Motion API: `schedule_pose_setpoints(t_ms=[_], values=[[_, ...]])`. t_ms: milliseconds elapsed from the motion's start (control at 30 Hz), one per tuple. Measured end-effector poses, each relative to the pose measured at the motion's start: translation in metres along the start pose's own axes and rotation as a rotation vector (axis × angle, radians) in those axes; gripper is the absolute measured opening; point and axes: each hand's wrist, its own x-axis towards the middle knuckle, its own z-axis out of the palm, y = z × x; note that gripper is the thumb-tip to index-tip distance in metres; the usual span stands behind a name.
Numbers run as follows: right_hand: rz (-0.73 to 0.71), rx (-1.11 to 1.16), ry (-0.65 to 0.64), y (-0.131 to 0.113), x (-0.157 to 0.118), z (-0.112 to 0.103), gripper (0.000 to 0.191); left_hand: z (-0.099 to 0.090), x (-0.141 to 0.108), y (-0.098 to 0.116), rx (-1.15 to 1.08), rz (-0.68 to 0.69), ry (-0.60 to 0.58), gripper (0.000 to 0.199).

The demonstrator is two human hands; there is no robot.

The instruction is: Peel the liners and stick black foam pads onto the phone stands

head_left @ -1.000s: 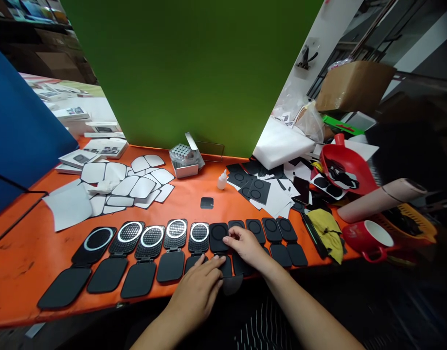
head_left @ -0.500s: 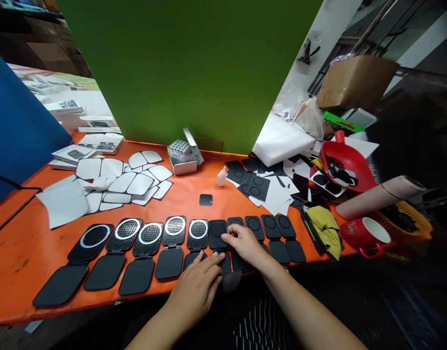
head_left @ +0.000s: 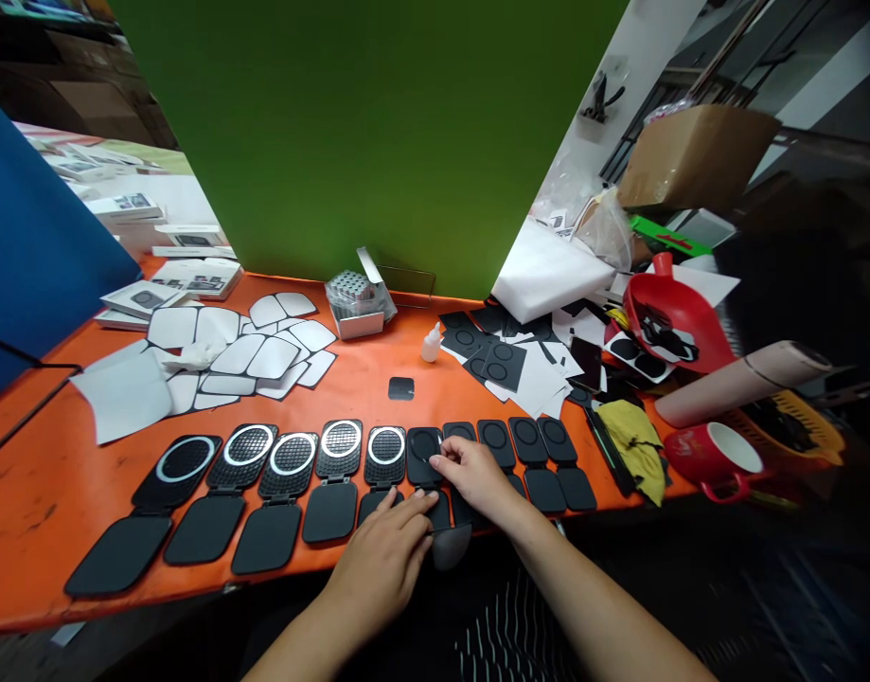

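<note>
Hand [head_left: 472, 474], right — half-curled at black pad [head_left: 420, 444]

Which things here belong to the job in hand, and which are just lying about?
Likely in the job:
hinged pads, with the left hand and right hand at them
ring-marked sheets, probably, resembling some pads

Seemingly lying about:
mug
yellow cloth
red pan
cardboard box

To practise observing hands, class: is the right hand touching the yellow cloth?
No, the right hand is at a black panel, while the yellow cloth lies apart, farther right.
</note>
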Motion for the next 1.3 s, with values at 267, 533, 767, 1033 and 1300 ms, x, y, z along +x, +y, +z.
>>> schedule_pose_setpoints(t_ms=[267,533,767,1033,1300], values=[[-0.081,-0.209,0.010,-0.002,0.000,0.001,0.017,0.000,0.001,-0.001,0.006,-0.001,-0.005,0.022],[-0.142,-0.731,0.149,-0.010,0.008,0.003,0.025,0.001,0.001,-0.002,-0.022,0.013,0.027,0.022],[-0.021,-0.639,0.245,-0.027,0.035,-0.014,0.019,-0.007,0.004,0.002,-0.109,-0.021,0.043,0.019],[-0.575,-0.596,0.026,-0.054,-0.063,-0.019,0.019,-0.021,0.012,0.017,-1.180,-0.620,0.183,0.026],[-0.746,-0.731,-0.018,-0.049,-0.064,-0.008,0.017,-0.025,0.008,0.028,-1.982,-1.009,0.054,0.013]])
